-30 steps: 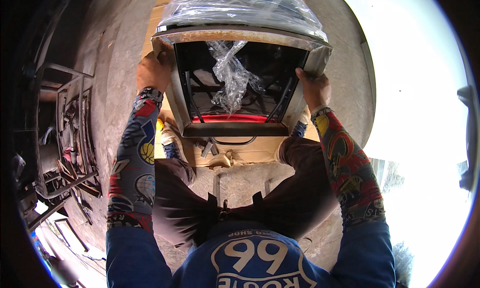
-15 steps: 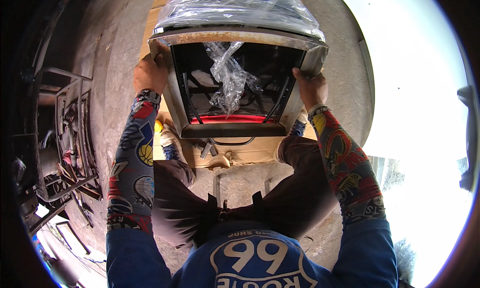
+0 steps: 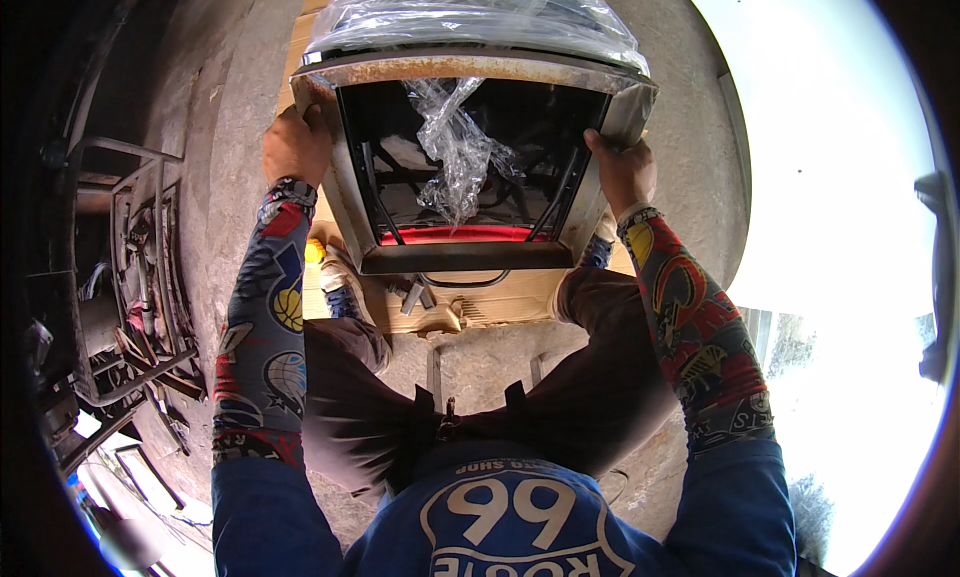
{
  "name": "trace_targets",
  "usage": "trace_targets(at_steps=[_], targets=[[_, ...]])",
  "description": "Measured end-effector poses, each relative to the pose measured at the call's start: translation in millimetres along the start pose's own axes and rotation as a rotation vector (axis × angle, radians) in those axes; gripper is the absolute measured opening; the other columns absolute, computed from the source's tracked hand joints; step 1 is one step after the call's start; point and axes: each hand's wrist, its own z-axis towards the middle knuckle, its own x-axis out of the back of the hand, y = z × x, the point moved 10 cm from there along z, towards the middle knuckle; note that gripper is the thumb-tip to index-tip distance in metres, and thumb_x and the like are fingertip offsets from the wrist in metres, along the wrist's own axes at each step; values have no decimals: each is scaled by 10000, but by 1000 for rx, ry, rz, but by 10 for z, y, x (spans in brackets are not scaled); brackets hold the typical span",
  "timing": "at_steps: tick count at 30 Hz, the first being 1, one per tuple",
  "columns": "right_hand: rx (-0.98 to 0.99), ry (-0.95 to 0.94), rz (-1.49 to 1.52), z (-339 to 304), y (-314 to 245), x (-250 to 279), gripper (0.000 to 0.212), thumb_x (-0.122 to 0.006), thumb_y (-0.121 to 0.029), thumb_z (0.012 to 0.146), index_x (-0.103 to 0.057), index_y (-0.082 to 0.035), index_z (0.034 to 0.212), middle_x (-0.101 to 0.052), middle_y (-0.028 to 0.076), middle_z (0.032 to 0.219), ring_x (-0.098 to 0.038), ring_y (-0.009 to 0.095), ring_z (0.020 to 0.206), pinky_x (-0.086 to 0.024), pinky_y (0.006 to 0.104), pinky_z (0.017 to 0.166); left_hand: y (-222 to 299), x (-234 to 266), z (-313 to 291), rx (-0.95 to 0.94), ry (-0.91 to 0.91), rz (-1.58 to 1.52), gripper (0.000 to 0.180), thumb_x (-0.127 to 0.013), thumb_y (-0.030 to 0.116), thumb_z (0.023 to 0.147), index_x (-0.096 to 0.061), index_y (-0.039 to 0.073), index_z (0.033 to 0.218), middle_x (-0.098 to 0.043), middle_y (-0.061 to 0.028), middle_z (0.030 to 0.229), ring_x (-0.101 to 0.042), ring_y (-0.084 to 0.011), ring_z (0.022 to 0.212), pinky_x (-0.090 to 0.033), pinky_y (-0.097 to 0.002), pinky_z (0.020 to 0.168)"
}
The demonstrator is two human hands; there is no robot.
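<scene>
Both my hands hold a rectangular metal frame [image 3: 465,259] with rusty, worn edges. My left hand [image 3: 297,145] grips its left side near the far corner, and my right hand [image 3: 625,172] is closed around the right side, thumb on top. Through the frame's opening show a glossy black surface [image 3: 550,117], a red strip [image 3: 470,235] and a crumpled piece of clear plastic [image 3: 452,147]. Just beyond the frame's far bar lies a bulky thing under clear plastic wrap [image 3: 480,17]. Whether the frame touches what is below it, I cannot tell.
Flattened cardboard [image 3: 385,312] lies on the concrete floor, with small dark metal pieces [image 3: 415,297] and a yellow object [image 3: 315,251] near my left shoe [image 3: 343,282]. A metal rack [image 3: 130,267] with scrap stands at the left. Bright light fills the right.
The frame has shifted slightly, its far bar a little farther away and to the left. Both hands have moved a little with it and keep their grip.
</scene>
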Motion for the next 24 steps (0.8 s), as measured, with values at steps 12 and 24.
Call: trace_targets(at_steps=[12,24], targets=[[63,18,27,29,4,-23,567,-777,-510,741,-716,-5,993,-728,195,936,-707,336,893,-532,409,784,-54,-38,21,24,-22,4,422,-542,395,925,-697,14,1015,-683,-271,980,-659,-444,957,-531,-501,837],[47,23,17,63,53,-44,652,-792,-560,694,-720,14,993,-716,233,969,-684,381,953,-519,438,841,-15,-12,7,8,-25,9,420,-538,374,930,-688,-8,1018,-680,-279,987,-661,-442,956,-535,-497,842]])
